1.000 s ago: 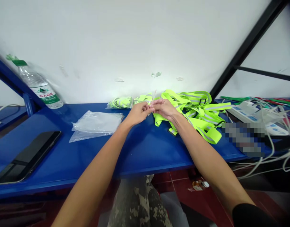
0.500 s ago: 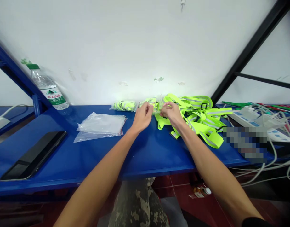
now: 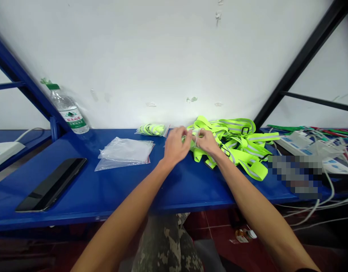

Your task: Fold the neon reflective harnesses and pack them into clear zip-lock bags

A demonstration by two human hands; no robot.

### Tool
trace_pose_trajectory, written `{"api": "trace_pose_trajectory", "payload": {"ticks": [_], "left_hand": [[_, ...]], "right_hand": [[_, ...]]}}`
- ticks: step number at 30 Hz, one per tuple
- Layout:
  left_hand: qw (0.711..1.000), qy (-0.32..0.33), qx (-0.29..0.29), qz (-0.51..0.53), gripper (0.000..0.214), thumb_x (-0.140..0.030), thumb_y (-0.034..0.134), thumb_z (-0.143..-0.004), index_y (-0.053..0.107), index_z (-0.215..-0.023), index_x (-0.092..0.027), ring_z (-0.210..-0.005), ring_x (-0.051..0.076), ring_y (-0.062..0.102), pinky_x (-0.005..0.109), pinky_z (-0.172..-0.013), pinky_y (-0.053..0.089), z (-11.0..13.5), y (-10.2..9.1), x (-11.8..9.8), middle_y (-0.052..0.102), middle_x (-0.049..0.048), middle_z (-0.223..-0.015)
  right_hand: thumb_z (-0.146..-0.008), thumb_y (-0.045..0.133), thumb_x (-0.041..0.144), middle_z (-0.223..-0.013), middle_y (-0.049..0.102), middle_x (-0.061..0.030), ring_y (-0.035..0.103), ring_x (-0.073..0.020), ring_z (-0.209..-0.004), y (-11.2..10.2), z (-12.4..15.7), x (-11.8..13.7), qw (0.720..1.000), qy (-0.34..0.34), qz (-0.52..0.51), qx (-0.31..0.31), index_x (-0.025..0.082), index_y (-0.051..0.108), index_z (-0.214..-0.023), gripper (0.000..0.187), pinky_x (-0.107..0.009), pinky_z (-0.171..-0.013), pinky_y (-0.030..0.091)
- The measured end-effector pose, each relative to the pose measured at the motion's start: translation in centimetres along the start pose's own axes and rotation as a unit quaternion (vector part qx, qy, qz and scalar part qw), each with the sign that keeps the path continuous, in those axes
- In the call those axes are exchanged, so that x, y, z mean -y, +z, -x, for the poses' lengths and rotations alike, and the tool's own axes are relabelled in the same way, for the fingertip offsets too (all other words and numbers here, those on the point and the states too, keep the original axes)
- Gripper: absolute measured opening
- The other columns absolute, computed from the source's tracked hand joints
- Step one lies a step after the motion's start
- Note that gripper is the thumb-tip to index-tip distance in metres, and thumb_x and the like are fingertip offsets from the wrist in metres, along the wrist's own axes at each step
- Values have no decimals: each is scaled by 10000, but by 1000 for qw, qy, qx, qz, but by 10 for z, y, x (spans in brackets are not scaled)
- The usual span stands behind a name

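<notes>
Between my two hands is a clear zip bag (image 3: 197, 135) with a bright yellow-green reflective strap inside, partly hidden by the fingers. My left hand (image 3: 177, 145) is closed on the bag's left side, its fingers slightly blurred. On the right edge, my right hand (image 3: 207, 141) pinches the plastic. Just behind and right of that hand lies a loose heap of yellow-green reflective straps (image 3: 242, 141) with black buckles. A second filled bag (image 3: 152, 130) rests by the wall, left of my hands.
Flat clear bags (image 3: 125, 150) lie on the blue table (image 3: 119, 189), left of my hands. Farther left are a black phone (image 3: 53, 183) and a water bottle (image 3: 73, 115) leaning against the wall. Power strips (image 3: 301, 145) and white cables (image 3: 329, 185) crowd the right end.
My left hand has moved right and closer to my right hand, over the bag. The bag has shifted right with the hands. The whole view has shifted slightly.
</notes>
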State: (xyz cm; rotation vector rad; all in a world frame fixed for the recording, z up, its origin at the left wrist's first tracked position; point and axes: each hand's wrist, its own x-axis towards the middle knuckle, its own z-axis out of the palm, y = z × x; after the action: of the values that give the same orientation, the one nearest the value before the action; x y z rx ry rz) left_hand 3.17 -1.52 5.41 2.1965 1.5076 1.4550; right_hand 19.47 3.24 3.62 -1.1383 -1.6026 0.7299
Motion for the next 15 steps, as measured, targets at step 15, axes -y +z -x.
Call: {"api": "trace_pose_trajectory", "payload": {"ticks": [15], "left_hand": [[954,-245,-137,-108,332,-472,508,-916,677,-881,-188,-778,255,640,378,-750,508,-12,-144,76,660,81,-749]], "right_hand": [[-764,743,497,-802,706,-20,710,-211,-802,-36,17,39,925,53,-318,-200,227,610,-846,312,-325,-646,604]]}}
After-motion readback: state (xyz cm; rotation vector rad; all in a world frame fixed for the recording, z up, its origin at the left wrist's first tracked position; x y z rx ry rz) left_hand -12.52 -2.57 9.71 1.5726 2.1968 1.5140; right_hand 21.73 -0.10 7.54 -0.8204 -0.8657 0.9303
